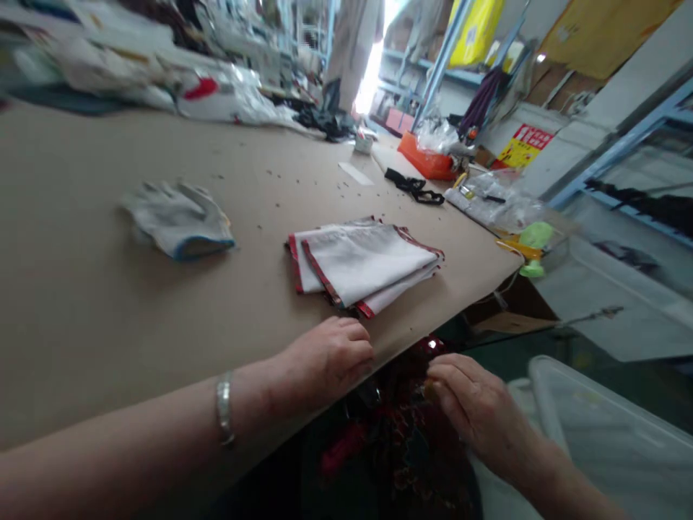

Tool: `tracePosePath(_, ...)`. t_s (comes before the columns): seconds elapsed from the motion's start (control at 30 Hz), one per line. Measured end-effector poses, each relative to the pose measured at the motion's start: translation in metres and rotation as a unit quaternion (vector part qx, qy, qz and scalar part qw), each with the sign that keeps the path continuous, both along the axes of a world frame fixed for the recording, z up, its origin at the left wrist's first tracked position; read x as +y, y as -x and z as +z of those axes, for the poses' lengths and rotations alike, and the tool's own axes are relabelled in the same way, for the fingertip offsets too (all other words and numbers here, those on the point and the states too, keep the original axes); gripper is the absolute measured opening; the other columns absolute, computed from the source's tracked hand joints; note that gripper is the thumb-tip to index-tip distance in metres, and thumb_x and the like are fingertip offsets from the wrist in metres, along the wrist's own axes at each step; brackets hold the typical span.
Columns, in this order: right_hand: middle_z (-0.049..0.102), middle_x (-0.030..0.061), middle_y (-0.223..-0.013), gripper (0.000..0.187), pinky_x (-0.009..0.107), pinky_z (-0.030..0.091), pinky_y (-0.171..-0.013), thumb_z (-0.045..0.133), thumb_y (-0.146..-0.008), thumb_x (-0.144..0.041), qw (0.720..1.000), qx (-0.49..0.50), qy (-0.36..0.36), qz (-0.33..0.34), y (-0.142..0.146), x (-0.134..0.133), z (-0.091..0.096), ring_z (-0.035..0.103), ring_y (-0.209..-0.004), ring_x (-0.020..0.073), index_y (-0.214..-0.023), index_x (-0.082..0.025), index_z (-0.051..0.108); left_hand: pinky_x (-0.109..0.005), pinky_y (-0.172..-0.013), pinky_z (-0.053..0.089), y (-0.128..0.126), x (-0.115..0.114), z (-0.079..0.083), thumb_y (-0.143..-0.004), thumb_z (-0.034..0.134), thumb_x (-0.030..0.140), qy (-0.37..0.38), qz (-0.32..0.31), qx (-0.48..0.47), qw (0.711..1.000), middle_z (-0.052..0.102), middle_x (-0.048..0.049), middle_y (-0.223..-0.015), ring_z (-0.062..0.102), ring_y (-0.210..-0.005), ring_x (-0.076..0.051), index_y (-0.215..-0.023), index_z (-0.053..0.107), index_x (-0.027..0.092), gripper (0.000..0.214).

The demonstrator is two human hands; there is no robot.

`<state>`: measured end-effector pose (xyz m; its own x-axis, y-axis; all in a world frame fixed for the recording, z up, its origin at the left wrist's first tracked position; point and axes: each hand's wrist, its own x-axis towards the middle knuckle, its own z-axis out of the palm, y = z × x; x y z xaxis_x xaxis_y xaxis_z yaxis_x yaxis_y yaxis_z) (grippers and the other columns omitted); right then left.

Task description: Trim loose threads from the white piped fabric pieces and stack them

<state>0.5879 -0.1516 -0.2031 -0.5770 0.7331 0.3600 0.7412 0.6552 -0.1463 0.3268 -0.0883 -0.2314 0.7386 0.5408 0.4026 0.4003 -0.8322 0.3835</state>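
Observation:
My left hand (330, 357) rests at the near edge of the brown table (108, 303), fingers curled over the edge with nothing visibly in them. My right hand (471, 404) hangs below the table edge, fingers bent and pinched over dark patterned red fabric (401, 448) in my lap; whether it grips the fabric is unclear. Just beyond my left hand lies a stack of folded white cloths with red trim (362, 263). A silver bracelet (224, 408) circles my left wrist.
A pair of grey work gloves (176, 217) lies at the left of the table. Black straps (414, 188), an orange tray (427, 162), plastic bags (498, 202) and a green object (533, 245) crowd the far right edge. White plastic bins (606, 433) stand at the right.

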Motion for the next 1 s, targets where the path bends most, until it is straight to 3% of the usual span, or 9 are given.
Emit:
tracePosePath(0.07, 0.063, 0.0046, -0.084, 0.018, 0.030, 0.054, -0.069, 0.042, -0.093, -0.015, 1.000, -0.004, 0.005, 0.001, 0.004, 0.004, -0.001, 0.060, -0.077, 0.0163, -0.086, -0.018, 0.058, -0.027, -0.070, 0.046, 0.003, -0.004, 0.005, -0.093, 0.042, 0.021, -0.013, 0.008, -0.018, 1.000, 0.064, -0.0049, -0.079, 0.057, -0.074, -0.014, -0.082, 0.064, 0.016, 0.025)
tracePosePath(0.13, 0.065, 0.0059, -0.089, 0.023, 0.032, 0.056, -0.073, 0.038, -0.094, -0.017, 1.000, 0.002, 0.020, -0.002, 0.005, 0.006, -0.002, 0.063, -0.083, 0.0176, -0.085, -0.019, 0.060, -0.025, -0.068, 0.046, 0.005, -0.006, 0.012, -0.093, 0.041, 0.019, -0.028, 0.028, -0.044, 0.998, 0.065, -0.0059, -0.078, 0.057, -0.072, -0.013, -0.084, 0.064, 0.015, 0.025)
tracePosePath(0.2, 0.062, 0.0103, -0.119, 0.025, 0.038, 0.055, -0.088, 0.041, -0.096, -0.024, 0.999, 0.032, 0.037, -0.010, 0.002, 0.004, -0.003, 0.061, -0.108, 0.0219, -0.111, -0.019, 0.060, -0.025, -0.070, 0.047, 0.005, -0.004, 0.022, -0.092, 0.043, 0.020, -0.039, 0.064, -0.070, 0.995, 0.066, -0.0069, -0.079, 0.058, -0.074, -0.014, -0.085, 0.065, 0.014, 0.024)
tracePosePath(0.3, 0.037, 0.0126, -0.149, 0.053, 0.043, 0.049, -0.102, 0.046, -0.094, -0.040, 0.984, 0.164, 0.032, -0.055, -0.012, -0.011, -0.004, 0.044, -0.132, 0.0258, -0.143, -0.020, 0.037, -0.030, -0.075, 0.050, 0.008, 0.007, 0.034, -0.090, 0.047, 0.019, -0.057, 0.139, -0.079, 0.986, 0.067, -0.0088, -0.085, 0.060, -0.078, -0.016, -0.086, 0.067, 0.014, 0.021)
tracePosePath(0.4, 0.048, 0.0081, -0.140, 0.039, 0.025, 0.055, -0.091, 0.047, -0.094, -0.036, 0.928, 0.344, -0.001, -0.143, -0.031, -0.038, -0.010, 0.058, -0.113, 0.0167, -0.132, -0.024, 0.049, -0.037, -0.086, 0.050, 0.016, 0.022, 0.036, -0.079, 0.048, 0.007, -0.066, 0.214, -0.035, 0.974, 0.067, -0.0112, -0.097, 0.060, -0.091, -0.020, -0.095, 0.069, 0.013, 0.028)
tracePosePath(0.47, 0.055, 0.0052, -0.130, 0.030, 0.016, 0.055, -0.082, 0.049, -0.093, -0.033, 0.905, 0.380, -0.008, -0.189, -0.044, -0.059, -0.020, 0.064, -0.098, 0.0114, -0.121, -0.025, 0.056, -0.039, -0.095, 0.048, 0.020, 0.027, 0.034, -0.074, 0.046, 0.001, -0.070, 0.234, 0.018, 0.969, 0.066, -0.0119, -0.107, 0.058, -0.100, -0.022, -0.105, 0.068, 0.013, 0.040)
tracePosePath(0.57, 0.061, 0.0036, -0.122, 0.025, 0.014, 0.055, -0.081, 0.049, -0.092, -0.035, 0.931, 0.308, -0.014, -0.197, -0.059, -0.085, -0.046, 0.064, -0.102, 0.0126, -0.110, -0.025, 0.062, -0.040, -0.099, 0.045, 0.021, 0.026, 0.031, -0.081, 0.045, 0.004, -0.101, 0.223, 0.107, 0.964, 0.064, -0.0099, -0.112, 0.054, -0.102, -0.023, -0.111, 0.065, 0.014, 0.038)
tracePosePath(0.7, 0.065, 0.0047, -0.116, 0.023, 0.018, 0.057, -0.081, 0.048, -0.093, -0.034, 0.958, 0.245, -0.035, -0.145, -0.065, -0.108, -0.076, 0.067, -0.102, 0.0150, -0.107, -0.024, 0.063, -0.040, -0.096, 0.045, 0.014, 0.022, 0.034, -0.092, 0.041, 0.016, -0.145, 0.227, 0.199, 0.942, 0.064, -0.0088, -0.111, 0.052, -0.105, -0.024, -0.111, 0.063, 0.016, 0.029)
tracePosePath(1.0, 0.070, 0.0026, -0.108, 0.020, 0.013, 0.053, -0.085, 0.055, -0.089, -0.029, 0.955, 0.286, -0.037, -0.065, -0.047, -0.122, -0.077, 0.070, -0.095, 0.0125, -0.105, -0.025, 0.065, -0.037, -0.095, 0.045, 0.021, 0.027, 0.038, -0.088, 0.044, 0.011, -0.160, 0.210, 0.275, 0.925, 0.060, -0.0097, -0.115, 0.052, -0.104, -0.023, -0.121, 0.057, 0.018, 0.036)
